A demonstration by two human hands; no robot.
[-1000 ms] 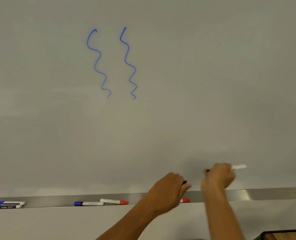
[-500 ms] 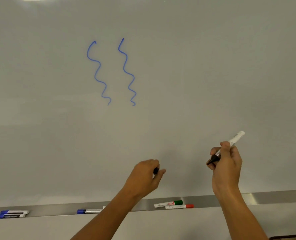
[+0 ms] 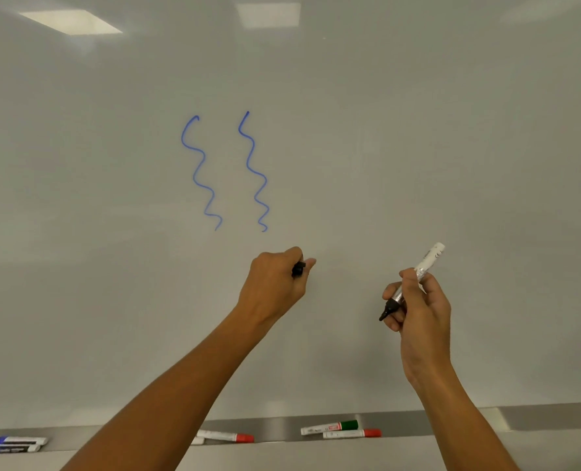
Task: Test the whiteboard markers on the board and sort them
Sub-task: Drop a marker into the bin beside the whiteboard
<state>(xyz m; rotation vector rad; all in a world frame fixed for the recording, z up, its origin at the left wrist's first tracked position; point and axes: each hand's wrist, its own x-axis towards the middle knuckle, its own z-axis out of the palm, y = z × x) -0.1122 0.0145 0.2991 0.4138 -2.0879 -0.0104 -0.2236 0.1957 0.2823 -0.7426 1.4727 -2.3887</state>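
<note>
The right hand point(image 3: 418, 311) is clenched around an uncapped black marker point(image 3: 415, 278), its white barrel tilted so the rear end points toward 1 o'clock and the black tip toward 7 o'clock — the tip sits just off the whiteboard point(image 3: 418, 147), whether touching I cannot tell. The left hand point(image 3: 275, 283), at 9 o'clock from the right and well apart from it, is closed on a small black cap point(image 3: 298, 268) pinched at the fingertips. Above the left hand, toward 11 o'clock, two blue wavy lines point(image 3: 228, 171) run down the board side by side. Along the bottom edge runs a metal tray point(image 3: 537, 418). On it, at 6 o'clock from the left hand, lie a green-capped marker point(image 3: 330, 427) and just beneath it a red-capped marker point(image 3: 352, 433), nearly touching. Left of those, partly behind the left forearm, lies another red-capped marker point(image 3: 226, 436). At the far 9 o'clock end of the tray rest two blue markers point(image 3: 12, 444) — stacked close, side by side. Ceiling lights reflect near the board's top.
</note>
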